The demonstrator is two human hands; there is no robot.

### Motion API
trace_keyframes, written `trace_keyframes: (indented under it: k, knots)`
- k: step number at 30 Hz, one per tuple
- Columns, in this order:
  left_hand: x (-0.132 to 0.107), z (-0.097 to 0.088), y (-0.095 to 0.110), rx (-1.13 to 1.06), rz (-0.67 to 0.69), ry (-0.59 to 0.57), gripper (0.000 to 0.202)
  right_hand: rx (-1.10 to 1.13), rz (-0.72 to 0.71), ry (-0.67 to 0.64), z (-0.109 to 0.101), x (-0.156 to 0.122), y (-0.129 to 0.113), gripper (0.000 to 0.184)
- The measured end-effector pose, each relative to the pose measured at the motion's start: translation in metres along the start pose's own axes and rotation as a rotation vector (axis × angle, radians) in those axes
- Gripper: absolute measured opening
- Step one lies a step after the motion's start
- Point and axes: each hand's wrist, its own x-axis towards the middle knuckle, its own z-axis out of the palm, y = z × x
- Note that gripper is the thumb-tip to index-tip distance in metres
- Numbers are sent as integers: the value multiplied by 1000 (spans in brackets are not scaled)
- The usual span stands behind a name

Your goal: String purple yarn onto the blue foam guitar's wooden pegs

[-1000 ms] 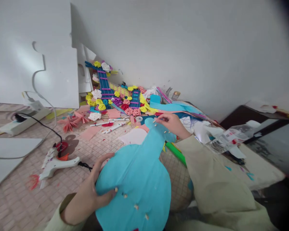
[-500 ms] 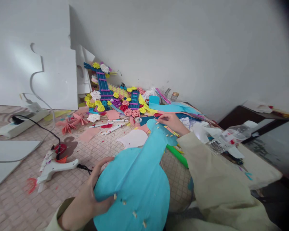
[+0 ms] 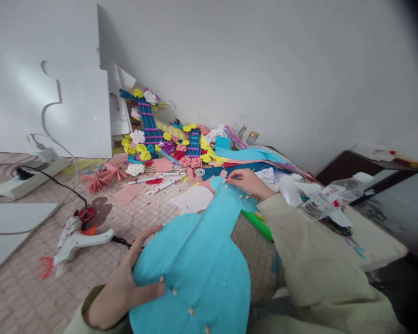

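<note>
A light blue guitar-shaped cutout [image 3: 195, 260] lies tilted in front of me, its wide body near and its neck pointing away. My left hand [image 3: 128, 278] grips the left edge of the body, thumb on top beside a short row of pale pegs [image 3: 191, 311]. At the far end of the neck, my right hand [image 3: 245, 180] is closed in a pinch, its fingertips at a small pale peg [image 3: 225, 181]. Whatever thin thing it may hold is too small to make out. Several more pegs [image 3: 244, 196] stick out along the head's right side.
A white glue gun [image 3: 80, 243] with a black cord lies left, near a power strip [image 3: 35, 178]. Paper flowers and small dark-blue guitar necks [image 3: 149, 120] pile up against the wall. White markers [image 3: 165, 184], a green tube [image 3: 257, 224] and a plastic bottle [image 3: 337, 197] lie around.
The body of the blue guitar cutout has shifted slightly, its pegs sliding a little left and down. My right fingertips have moved a touch at the head; both hands keep their places.
</note>
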Motion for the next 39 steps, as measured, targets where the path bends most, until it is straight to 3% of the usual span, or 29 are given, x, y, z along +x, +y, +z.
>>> trace_keyframes:
  k: [11, 13, 18, 21, 24, 27, 29, 31, 32, 36, 39]
  knots:
    - [-13, 8, 14, -52, -121, 26, 81, 115, 59, -76, 30, 8, 10, 22]
    - [-21, 12, 11, -91, -101, -48, 83, 132, 30, -96, 36, 14, 8, 22]
    - [-41, 16, -4, -413, -96, -415, 71, 170, -80, -201, 54, 29, -4, 23]
    - [-40, 7, -1, -226, -118, -417, 53, 178, -167, -262, 69, 29, -15, 22]
    - [-21, -4, 19, 0, -144, -279, 41, 159, -242, -279, 81, 24, -28, 18]
    - [13, -8, 41, 38, -142, -179, 41, 118, -287, -261, 89, 19, -40, 15]
    - [44, -6, 49, 125, -53, -107, 40, 93, -304, -250, 92, 17, -47, 13]
    - [77, -2, 49, 296, 82, 70, 36, 75, -317, -245, 94, 15, -51, 11]
    - [93, 1, 47, 327, 97, 102, 36, 68, -322, -244, 94, 15, -52, 10]
    - [145, 10, 28, 318, 85, -9, 28, 36, -333, -237, 94, 17, -52, 8]
    - [162, 12, 12, 265, 76, -87, 26, 4, -336, -225, 96, 20, -48, 6]
